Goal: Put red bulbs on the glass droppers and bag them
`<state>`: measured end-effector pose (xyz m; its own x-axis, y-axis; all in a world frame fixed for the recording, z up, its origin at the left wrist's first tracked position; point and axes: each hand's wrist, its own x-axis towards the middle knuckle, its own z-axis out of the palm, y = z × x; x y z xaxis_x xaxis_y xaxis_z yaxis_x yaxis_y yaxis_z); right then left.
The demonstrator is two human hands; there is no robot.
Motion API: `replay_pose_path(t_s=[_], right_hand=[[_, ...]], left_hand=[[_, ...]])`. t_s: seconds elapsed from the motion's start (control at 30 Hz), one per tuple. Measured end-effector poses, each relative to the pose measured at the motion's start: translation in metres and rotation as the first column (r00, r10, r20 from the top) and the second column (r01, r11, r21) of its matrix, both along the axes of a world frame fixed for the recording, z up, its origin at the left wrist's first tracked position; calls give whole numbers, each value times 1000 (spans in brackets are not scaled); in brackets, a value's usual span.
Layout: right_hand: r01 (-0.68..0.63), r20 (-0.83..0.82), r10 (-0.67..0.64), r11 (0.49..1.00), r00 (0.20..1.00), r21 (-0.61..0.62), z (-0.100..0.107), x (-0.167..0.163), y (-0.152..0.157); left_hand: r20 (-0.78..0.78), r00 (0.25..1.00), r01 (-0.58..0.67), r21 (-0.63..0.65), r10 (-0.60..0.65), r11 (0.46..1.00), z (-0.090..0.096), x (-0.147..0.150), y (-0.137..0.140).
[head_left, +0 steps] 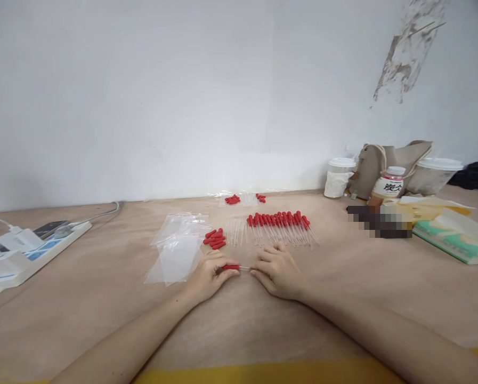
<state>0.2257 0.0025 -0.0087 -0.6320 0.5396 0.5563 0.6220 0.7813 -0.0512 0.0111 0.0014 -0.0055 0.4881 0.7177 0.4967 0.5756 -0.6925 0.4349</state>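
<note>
My left hand (207,276) pinches a red rubber bulb (231,266) between thumb and fingers, low over the table. From the right, my right hand (277,273) grips a thin clear tube (244,268), which lines up with the bulb's end and appears to meet it. Beyond my left hand lies a small pile of loose red bulbs (215,239). Several bare clear tubes (236,232) lie side by side to their right. Further right is a row of droppers (279,223), each a clear tube with a red bulb at its far end.
Clear zip bags (178,256) overlap left of the loose bulbs. More bagged red bulbs (233,199) lie by the wall. A power strip (47,253) with cables sits at left. At right stand a lidded cup (338,178), a bottle (388,184), a bag (369,168) and a tissue pack (454,237).
</note>
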Motion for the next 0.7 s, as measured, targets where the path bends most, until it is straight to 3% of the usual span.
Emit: replay_pose_path(t_s=[0.1, 0.17, 0.27, 0.33, 0.5, 0.7], right_hand=[[70, 30, -72, 995, 997, 73, 2, 7, 0], [214, -48, -212, 976, 976, 30, 4, 13, 4], [450, -174, -480, 873, 860, -189, 7, 22, 17], [522, -212, -603, 784, 769, -336, 10, 26, 30], [573, -233, -712, 682, 663, -454, 12, 21, 60], [621, -178, -749, 638, 638, -455, 11, 0, 80]], left_hand=[[75, 995, -61, 30, 58, 998, 1, 0, -1], [155, 979, -139, 27, 134, 990, 1, -1, -1], [191, 966, -176, -21, 176, 984, 1, -4, 0], [162, 972, -163, -45, 168, 986, 1, -5, 0], [110, 988, -105, -45, 110, 993, 0, -5, -2], [68, 993, -92, -37, 95, 995, 1, -5, -3]])
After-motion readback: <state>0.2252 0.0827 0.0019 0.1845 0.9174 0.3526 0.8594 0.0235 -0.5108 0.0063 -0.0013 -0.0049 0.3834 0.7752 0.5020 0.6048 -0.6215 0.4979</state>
